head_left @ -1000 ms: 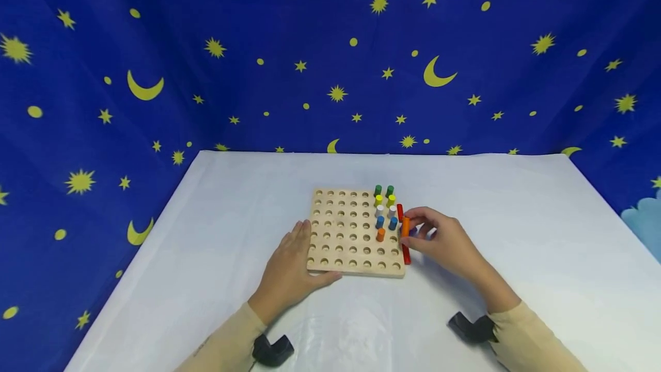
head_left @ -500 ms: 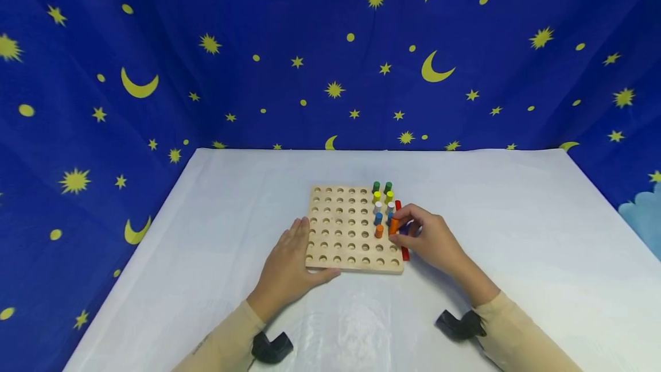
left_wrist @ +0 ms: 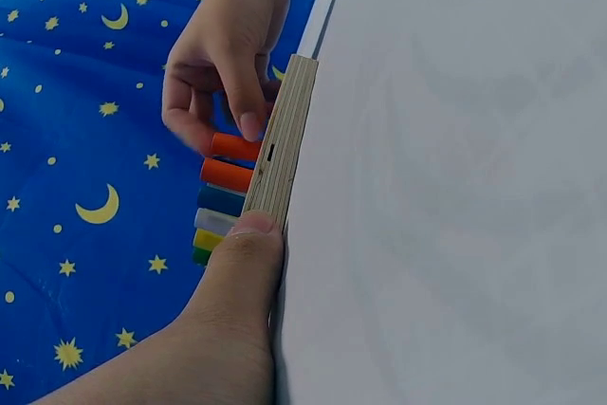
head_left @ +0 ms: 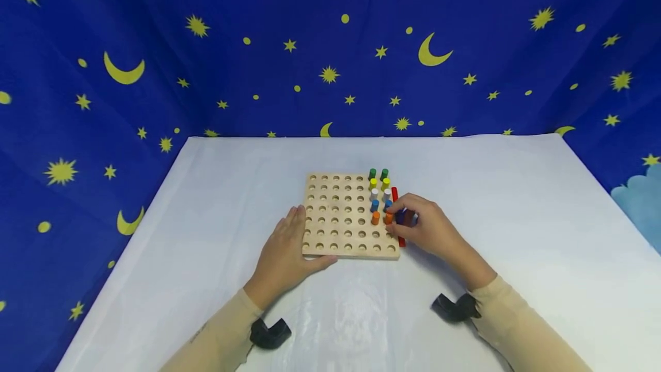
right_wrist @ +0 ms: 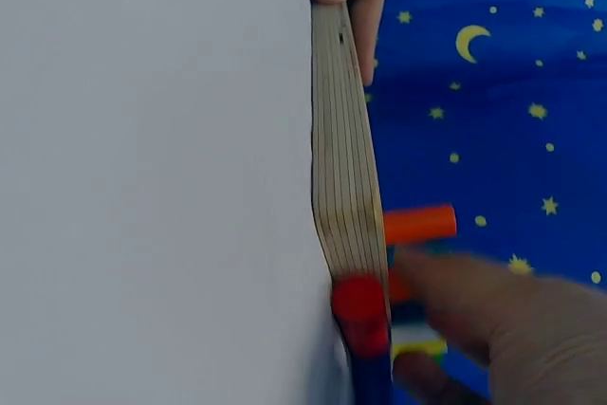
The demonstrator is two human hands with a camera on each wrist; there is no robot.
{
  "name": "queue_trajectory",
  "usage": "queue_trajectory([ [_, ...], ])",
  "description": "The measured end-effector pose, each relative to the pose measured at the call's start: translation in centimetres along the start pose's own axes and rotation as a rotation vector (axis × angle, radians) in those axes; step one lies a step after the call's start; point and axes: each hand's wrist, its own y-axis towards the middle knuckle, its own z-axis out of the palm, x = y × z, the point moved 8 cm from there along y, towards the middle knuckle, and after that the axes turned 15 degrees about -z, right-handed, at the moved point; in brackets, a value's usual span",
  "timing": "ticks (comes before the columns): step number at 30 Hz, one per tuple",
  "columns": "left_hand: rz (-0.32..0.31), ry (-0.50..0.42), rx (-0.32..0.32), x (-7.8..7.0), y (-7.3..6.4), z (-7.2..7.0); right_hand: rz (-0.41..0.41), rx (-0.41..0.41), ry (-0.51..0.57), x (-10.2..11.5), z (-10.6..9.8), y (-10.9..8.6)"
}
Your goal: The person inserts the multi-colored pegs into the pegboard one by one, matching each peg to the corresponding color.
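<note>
A wooden pegboard [head_left: 329, 214] lies on the table with rows of round holes. My left hand [head_left: 281, 254] rests at its left front corner, straight fingers along the left side, thumb against the front edge. My right hand [head_left: 431, 228] is at the board's right side, thumb and forefinger pinching an orange peg [head_left: 389, 219] that stands upright in the rightmost column. Beside it stands another orange peg [head_left: 375, 218]. Behind these are pairs of blue, white, yellow and green pegs. In the left wrist view, the fingertips touch the orange peg [left_wrist: 235, 146].
Red pegs [head_left: 401, 242] lie along the board's right edge, partly hidden by the right hand; a red end [right_wrist: 358, 301] shows in the right wrist view with something blue next to it. White sheeting [head_left: 237, 188] covers the table. A blue star-patterned cloth [head_left: 289, 73] hangs behind.
My right hand has moved left, carrying the orange peg from beside the board to the rightmost column, where it now stands lower. The left hand stays at the corner. The head view has tilted down slightly.
</note>
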Motion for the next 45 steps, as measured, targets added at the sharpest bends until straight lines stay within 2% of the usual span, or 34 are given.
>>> queue_trajectory([
  [2, -0.003, -0.01, -0.015, 0.0, 0.1, -0.2, 0.012, 0.019, 0.041, 0.0, -0.6, 0.3],
  [5, 0.0, -0.018, -0.018, 0.0, 0.2, -0.2, 0.081, 0.063, 0.079, -0.4, -1.5, -0.1],
  [9, -0.002, -0.01, 0.004, 0.0, 0.2, 0.0, 0.172, 0.237, 0.058, -1.0, -1.0, -1.6],
  [11, -0.011, 0.0, 0.01, 0.0, 0.1, 0.0, 0.183, 0.314, 0.047, -1.0, -0.4, -2.2],
  [13, -0.019, 0.004, 0.015, 0.1, 0.1, 0.1, 0.19, 0.351, 0.039, -1.1, 0.2, -2.6],
  [18, -0.027, -0.002, 0.037, 0.1, 0.2, 0.5, 0.207, 0.348, 0.002, -1.2, 0.4, -2.7],
  [23, -0.028, -0.004, 0.039, 0.3, 0.3, 0.8, 0.209, 0.329, 0.013, -1.1, 0.6, -2.8],
  [32, -0.028, 0.006, 0.026, 0.7, 0.0, 0.1, 0.127, 0.344, -0.077, -0.3, 0.9, -2.4],
  [36, -0.01, 0.006, 0.034, 0.3, -0.1, 0.3, 0.139, 0.335, -0.045, -0.4, 0.8, -2.6],
  [40, -0.019, 0.02, 0.032, 0.4, 0.1, 0.2, 0.136, 0.31, 0.012, -0.5, 0.9, -2.3],
  [45, -0.015, 0.021, 0.034, 0.5, 0.3, 0.2, 0.148, 0.211, 0.07, -0.5, 0.3, -1.9],
])
